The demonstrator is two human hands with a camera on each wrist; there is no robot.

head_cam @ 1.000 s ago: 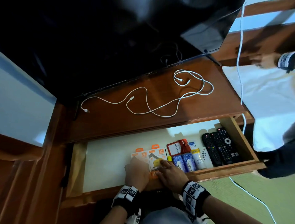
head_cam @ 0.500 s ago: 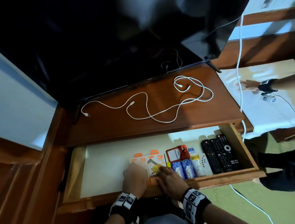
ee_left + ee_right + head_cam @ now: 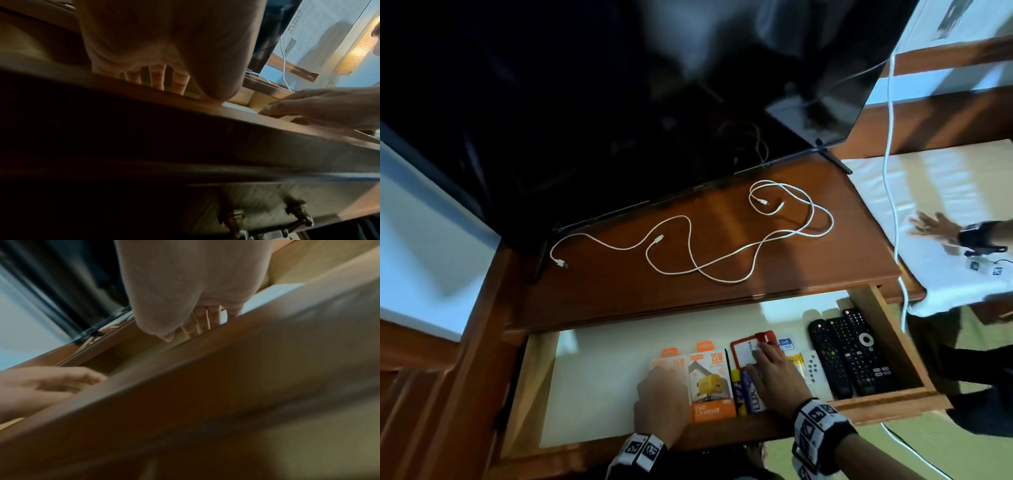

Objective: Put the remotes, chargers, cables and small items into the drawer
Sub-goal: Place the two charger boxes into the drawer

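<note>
The wooden drawer [image 3: 887,406] is pulled out under the cabinet top. Inside lie two orange charger boxes [image 3: 710,383], a red card [image 3: 743,351], blue tubes [image 3: 748,395], a yellow packet [image 3: 796,361] and black remotes [image 3: 859,353] at the right end. My left hand [image 3: 659,397] rests flat on the left charger box, its fingers [image 3: 158,78] straight. My right hand [image 3: 774,371] lies with straight fingers [image 3: 203,321] on the red card and the tubes. Two white cables [image 3: 722,240] lie loose on the cabinet top.
A large dark TV [image 3: 619,102] stands at the back of the cabinet top. Another person's hand [image 3: 935,228] reaches over a white cloth [image 3: 945,192] at the right. A thick white cord [image 3: 892,171] hangs down past the drawer's right end. The drawer's left half shows bare liner [image 3: 602,377].
My right hand has moved right, off the right charger box and onto the red card and tubes. My left hand stays on the left box. The other person's hand has shifted over the cloth.
</note>
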